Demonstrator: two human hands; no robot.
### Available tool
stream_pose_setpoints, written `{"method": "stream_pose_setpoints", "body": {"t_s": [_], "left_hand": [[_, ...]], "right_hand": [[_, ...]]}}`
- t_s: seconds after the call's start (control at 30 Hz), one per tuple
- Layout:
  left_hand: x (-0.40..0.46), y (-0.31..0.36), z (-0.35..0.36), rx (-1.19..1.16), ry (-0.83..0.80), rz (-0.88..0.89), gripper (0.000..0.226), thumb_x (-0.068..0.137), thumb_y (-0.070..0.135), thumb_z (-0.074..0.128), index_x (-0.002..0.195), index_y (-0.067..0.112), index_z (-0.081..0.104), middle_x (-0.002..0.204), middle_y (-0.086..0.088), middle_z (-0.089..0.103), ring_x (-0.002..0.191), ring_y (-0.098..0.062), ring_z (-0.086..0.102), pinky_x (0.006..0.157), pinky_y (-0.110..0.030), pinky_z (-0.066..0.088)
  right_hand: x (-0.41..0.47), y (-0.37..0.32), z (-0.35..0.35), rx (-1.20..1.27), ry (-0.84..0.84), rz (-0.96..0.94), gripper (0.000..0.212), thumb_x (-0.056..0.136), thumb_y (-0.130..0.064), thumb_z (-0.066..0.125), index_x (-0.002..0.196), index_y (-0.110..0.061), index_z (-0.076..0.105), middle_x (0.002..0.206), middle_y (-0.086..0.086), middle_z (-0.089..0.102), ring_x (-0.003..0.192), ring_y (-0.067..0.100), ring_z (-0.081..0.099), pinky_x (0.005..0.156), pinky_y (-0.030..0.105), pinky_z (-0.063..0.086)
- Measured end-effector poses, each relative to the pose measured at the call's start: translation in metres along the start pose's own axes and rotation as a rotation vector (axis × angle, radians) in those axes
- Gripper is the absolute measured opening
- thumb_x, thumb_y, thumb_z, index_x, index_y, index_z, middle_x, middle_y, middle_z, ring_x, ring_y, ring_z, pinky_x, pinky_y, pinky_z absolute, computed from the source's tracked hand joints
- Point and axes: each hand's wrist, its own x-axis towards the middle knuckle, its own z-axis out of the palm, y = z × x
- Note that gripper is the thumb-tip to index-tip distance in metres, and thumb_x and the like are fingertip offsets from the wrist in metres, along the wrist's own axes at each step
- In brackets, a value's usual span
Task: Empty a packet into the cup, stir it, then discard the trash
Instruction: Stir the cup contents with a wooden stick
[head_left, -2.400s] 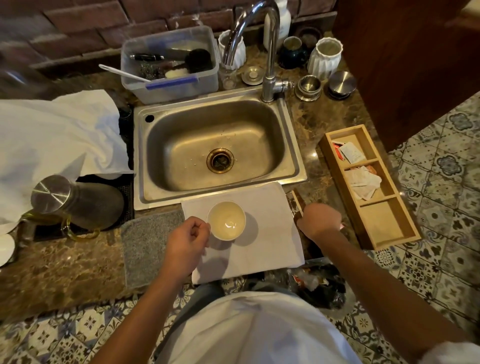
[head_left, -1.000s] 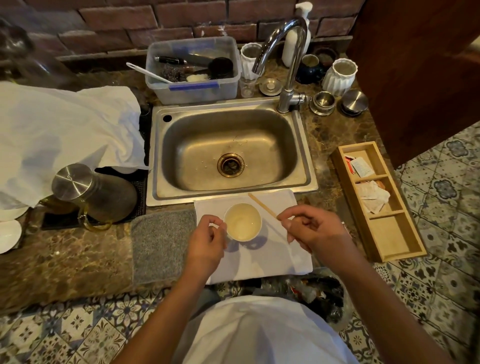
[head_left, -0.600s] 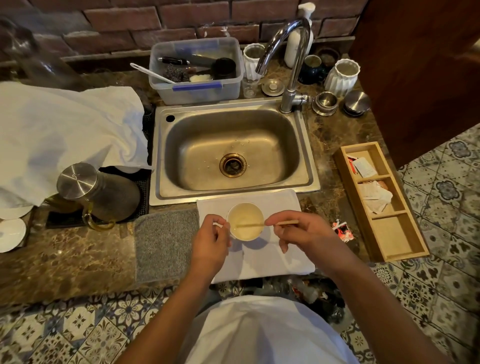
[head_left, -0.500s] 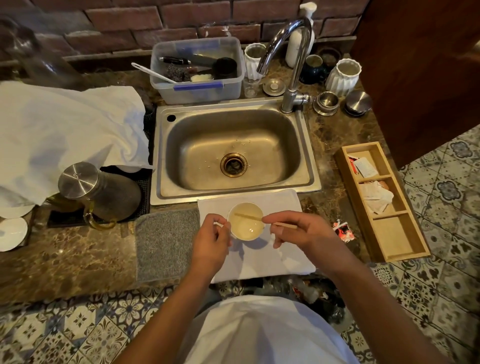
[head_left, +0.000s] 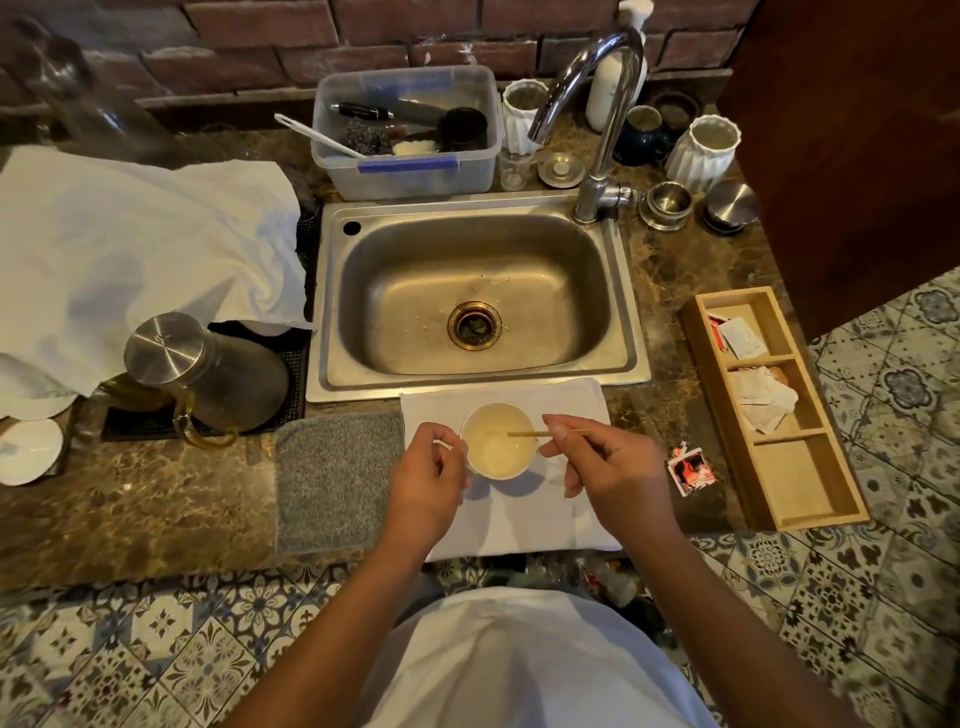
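Observation:
A white cup (head_left: 498, 441) with pale liquid stands on a white cloth (head_left: 571, 405) at the counter's front edge. My left hand (head_left: 426, 480) grips the cup's handle side. My right hand (head_left: 602, 467) pinches a thin wooden stir stick (head_left: 524, 434) whose far end dips into the liquid. A torn red and white packet (head_left: 688, 467) lies on the counter right of the cloth, apart from both hands.
A steel sink (head_left: 478, 296) with a tap (head_left: 597, 119) lies behind the cup. A wooden divided tray (head_left: 810, 483) with packets sits at the right. A grey mat (head_left: 337, 478), a metal jug (head_left: 208, 374) and a white towel (head_left: 130, 249) are at the left. Trash shows below the counter edge (head_left: 608, 577).
My right hand picked up the stir stick beside the cloth, brought it over the cup and dipped it in the liquid. The left hand has stayed at the cup.

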Motion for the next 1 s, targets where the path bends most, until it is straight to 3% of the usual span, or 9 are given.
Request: {"method": "stream_pose_setpoints", "body": {"t_s": [0.17, 0.3, 0.43, 0.53, 0.67, 0.83, 1.0], "left_hand": [[0.0, 0.001, 0.0, 0.011, -0.007, 0.017, 0.004, 0.101, 0.018, 0.057, 0.098, 0.018, 0.058, 0.065, -0.004, 0.067, 0.054, -0.016, 0.059, 0.053, -0.033, 0.047], [0.0, 0.001, 0.0, 0.009, -0.007, 0.013, 0.005, 0.101, 0.017, 0.057, 0.097, 0.018, 0.058, 0.064, -0.003, 0.066, 0.054, -0.018, 0.058, 0.052, -0.033, 0.046], [0.0, 0.002, -0.001, 0.01, -0.006, 0.016, 0.005, 0.101, 0.016, 0.056, 0.097, 0.016, 0.059, 0.062, -0.002, 0.065, 0.052, -0.012, 0.056, 0.052, -0.032, 0.045], [-0.001, 0.002, -0.002, 0.001, -0.013, 0.025, 0.005, 0.101, 0.018, 0.058, 0.096, 0.017, 0.06, 0.063, -0.001, 0.066, 0.053, -0.012, 0.057, 0.053, -0.034, 0.046], [-0.001, 0.002, -0.004, -0.025, -0.004, 0.012, 0.005, 0.1, 0.016, 0.06, 0.094, 0.016, 0.061, 0.061, 0.0, 0.065, 0.052, -0.013, 0.057, 0.053, -0.034, 0.045], [-0.002, 0.004, -0.005, -0.027, 0.002, 0.016, 0.005, 0.099, 0.014, 0.061, 0.094, 0.015, 0.063, 0.062, -0.001, 0.065, 0.054, -0.017, 0.058, 0.054, -0.037, 0.048], [-0.003, 0.005, -0.005, -0.031, -0.004, 0.003, 0.004, 0.099, 0.014, 0.061, 0.095, 0.014, 0.062, 0.063, -0.003, 0.065, 0.054, -0.016, 0.058, 0.054, -0.036, 0.047]], "right_hand": [[0.0, 0.01, -0.003, -0.261, 0.17, -0.047, 0.021, 0.101, -0.031, 0.063, 0.111, -0.019, 0.077, 0.075, -0.01, 0.073, 0.066, 0.002, 0.067, 0.067, 0.029, 0.059], [0.001, 0.01, -0.01, -0.292, 0.229, -0.035, 0.018, 0.096, -0.034, 0.07, 0.095, -0.016, 0.073, 0.069, -0.005, 0.069, 0.066, 0.011, 0.067, 0.06, 0.028, 0.054], [0.002, 0.008, -0.011, -0.294, 0.243, -0.029, 0.015, 0.093, -0.036, 0.073, 0.098, -0.022, 0.076, 0.077, -0.014, 0.072, 0.074, 0.005, 0.068, 0.064, 0.025, 0.056], [0.0, 0.007, -0.013, -0.299, 0.196, -0.04, 0.017, 0.1, -0.034, 0.063, 0.105, -0.026, 0.077, 0.08, -0.019, 0.073, 0.068, 0.004, 0.068, 0.066, 0.026, 0.057], [-0.006, 0.008, -0.019, -0.386, 0.133, -0.142, 0.018, 0.101, -0.031, 0.062, 0.104, -0.023, 0.078, 0.075, -0.02, 0.071, 0.062, 0.004, 0.068, 0.06, 0.022, 0.057], [-0.009, 0.006, -0.027, -0.442, 0.215, -0.294, 0.027, 0.084, -0.04, 0.073, 0.087, -0.014, 0.08, 0.069, -0.012, 0.069, 0.06, -0.001, 0.063, 0.055, 0.014, 0.052], [-0.006, 0.008, -0.029, -0.464, 0.139, -0.329, 0.013, 0.098, -0.018, 0.068, 0.104, -0.017, 0.08, 0.078, -0.008, 0.075, 0.058, 0.0, 0.065, 0.06, 0.015, 0.056]]}}
